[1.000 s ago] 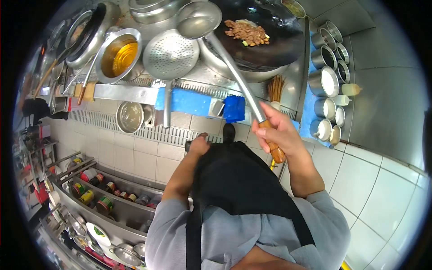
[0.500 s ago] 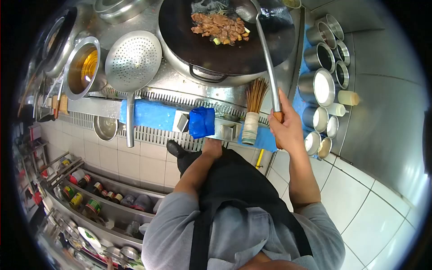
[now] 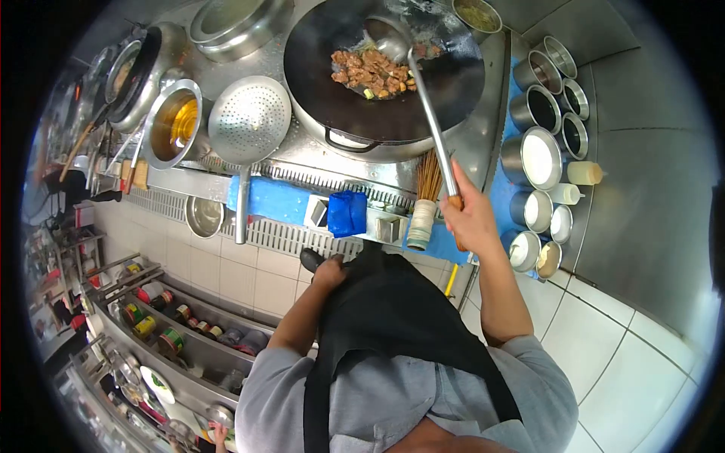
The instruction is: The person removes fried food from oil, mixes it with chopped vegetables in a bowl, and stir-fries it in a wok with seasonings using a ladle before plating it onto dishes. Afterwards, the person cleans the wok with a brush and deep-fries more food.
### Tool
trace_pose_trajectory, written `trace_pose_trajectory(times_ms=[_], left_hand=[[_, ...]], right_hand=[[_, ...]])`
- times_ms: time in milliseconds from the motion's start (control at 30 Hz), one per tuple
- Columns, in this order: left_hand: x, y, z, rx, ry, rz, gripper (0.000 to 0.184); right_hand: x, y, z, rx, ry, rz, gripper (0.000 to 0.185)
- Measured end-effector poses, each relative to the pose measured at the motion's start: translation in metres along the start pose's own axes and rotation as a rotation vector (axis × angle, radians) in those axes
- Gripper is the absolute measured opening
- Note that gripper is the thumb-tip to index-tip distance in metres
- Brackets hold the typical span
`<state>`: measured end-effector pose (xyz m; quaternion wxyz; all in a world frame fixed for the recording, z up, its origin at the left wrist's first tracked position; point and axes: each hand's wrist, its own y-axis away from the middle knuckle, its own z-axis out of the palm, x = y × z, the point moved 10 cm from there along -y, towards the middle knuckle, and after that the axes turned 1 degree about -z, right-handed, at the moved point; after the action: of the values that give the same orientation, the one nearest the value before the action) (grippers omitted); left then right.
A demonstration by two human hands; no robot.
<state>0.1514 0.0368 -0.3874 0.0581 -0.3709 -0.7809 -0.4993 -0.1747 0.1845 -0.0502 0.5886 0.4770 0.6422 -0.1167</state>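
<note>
My right hand (image 3: 472, 219) is closed round the wooden handle of a long steel ladle (image 3: 433, 113). The ladle's bowl lies in the black wok (image 3: 393, 124), touching the browned meat pieces (image 3: 370, 73). My left hand (image 3: 328, 273) is low beside the black apron, below the counter's front edge; its fingers are too small to make out. Between the hands, a blue cloth (image 3: 347, 214) sits on the counter's edge, with a bamboo brush (image 3: 424, 204) to its right. Left of the wok rests a perforated strainer (image 3: 249, 121).
A bowl of yellow oil (image 3: 172, 124) stands left of the strainer. Steel seasoning pots (image 3: 541, 158) and squeeze bottles (image 3: 584, 173) line the right side. Behind at lower left is a shelf with jars (image 3: 172, 340). Another person's hand (image 3: 219, 434) shows at the bottom left.
The ladle has gone from above the strainer down into the wok, and its bowl has moved left onto the meat. The meat has shifted and spread. The camera view has swung.
</note>
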Motion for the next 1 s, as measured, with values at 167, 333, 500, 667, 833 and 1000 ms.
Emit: trace_pose_trajectory(times_ms=[167, 333, 500, 667, 833, 1000], left_hand=[[0.025, 0.09, -0.108, 0.398, 0.193, 0.167, 0.037], [0.132, 0.146, -0.228, 0.657, 0.313, 0.454, 0.023], [0.216, 0.162, -0.319, 0.916, 0.213, 0.831, 0.028], [0.288, 0.148, -0.36, 0.94, 0.053, 1.105, 0.029], [0.305, 0.091, -0.338, 0.857, -0.238, 1.123, 0.016], [0.308, 0.1, -0.342, 0.785, -0.283, 1.141, 0.019]], right_hand=[[0.005, 0.005, 0.008, -0.078, 0.019, -0.023, 0.075], [0.0, -0.005, 0.004, 0.187, 0.046, -0.05, 0.075], [0.013, -0.023, 0.013, 0.269, -0.026, -0.088, 0.075], [-0.026, -0.003, 0.02, 0.167, -0.099, -0.09, 0.076], [-0.04, -0.059, 0.016, 0.39, 0.142, -0.158, 0.077], [-0.06, -0.046, 0.046, 0.268, 0.656, -0.206, 0.077]])
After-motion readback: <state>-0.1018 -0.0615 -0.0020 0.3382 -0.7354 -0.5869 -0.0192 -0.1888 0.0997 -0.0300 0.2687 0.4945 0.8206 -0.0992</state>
